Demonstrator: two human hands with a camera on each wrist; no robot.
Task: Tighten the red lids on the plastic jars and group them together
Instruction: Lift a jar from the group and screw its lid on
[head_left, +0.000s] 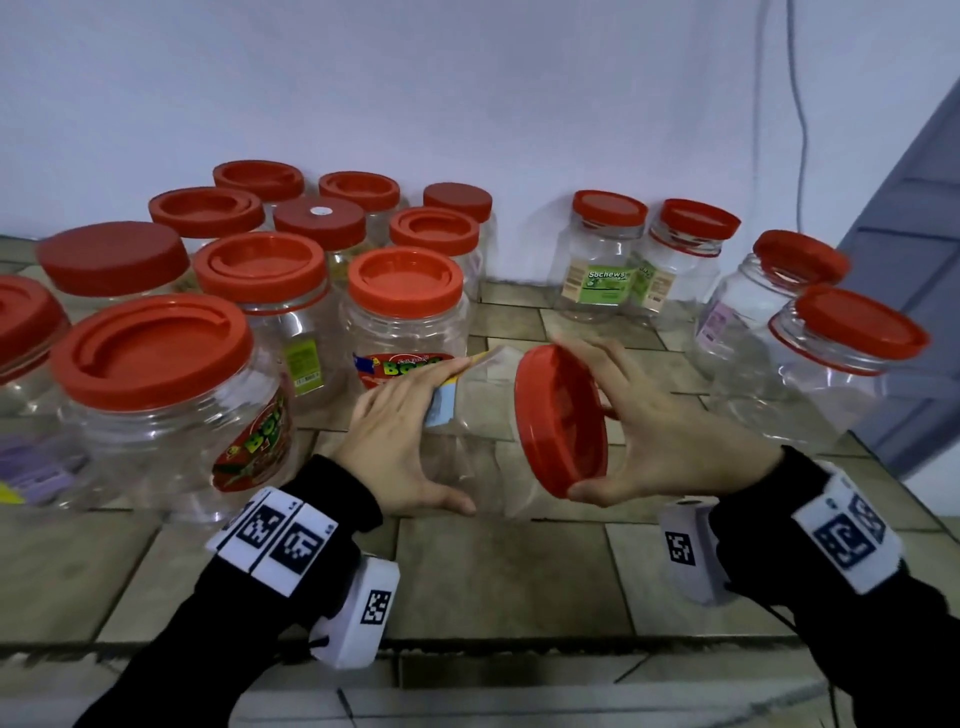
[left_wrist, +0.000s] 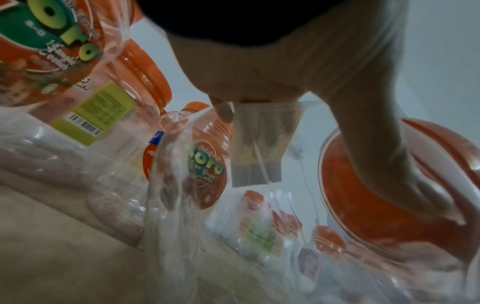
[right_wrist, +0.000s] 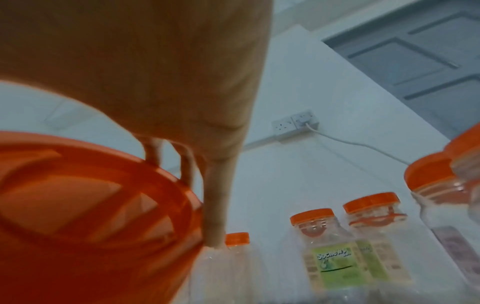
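Note:
A clear plastic jar (head_left: 478, 415) lies tilted on its side above the tiled counter, mouth to the right. My left hand (head_left: 405, 436) grips its body, fingers over the top and thumb underneath. My right hand (head_left: 639, 431) grips the red lid (head_left: 558, 421) at the jar's mouth, fingers spread round its rim. In the left wrist view the left hand (left_wrist: 285, 72) shows through the jar (left_wrist: 259, 154), with the lid (left_wrist: 363, 185) beyond. The right wrist view shows the lid (right_wrist: 78, 205) close up under the right hand (right_wrist: 155, 72).
Several red-lidded jars (head_left: 405, 291) stand grouped at the left and back left. Several more stand apart at the right, among them a Sochews jar (head_left: 597, 270) and a leaning jar (head_left: 841, 353). A wall runs behind; a grey door (head_left: 914, 249) is far right.

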